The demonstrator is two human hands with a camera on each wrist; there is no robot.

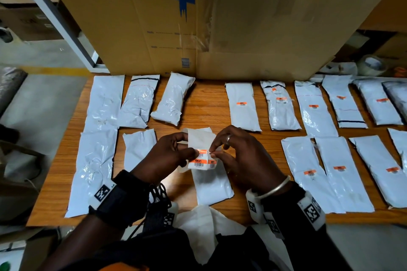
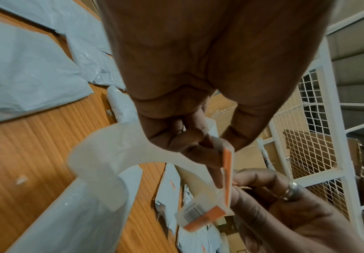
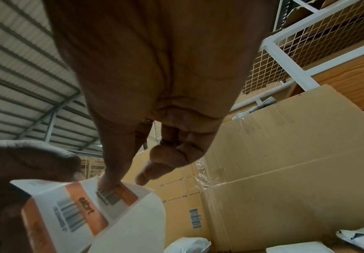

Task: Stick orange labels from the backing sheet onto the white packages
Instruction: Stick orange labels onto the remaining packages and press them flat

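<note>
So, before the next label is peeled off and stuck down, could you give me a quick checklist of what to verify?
1. Backing sheet held steady: ok, the left hand pinches it.
2. Right hand on a label: ok, its thumb tip touches the label's edge.
3. Label lifted free of the sheet: cannot tell; the edge is hidden under the fingers.
4. Labels left on the sheet: ok, several orange ones show.
5. Unlabelled package within reach: ok, a bare package lies right under the hands.
6. Packages to the right already done: ok for those in view, each shows an orange label; the farthest is cut off by the frame.
</note>
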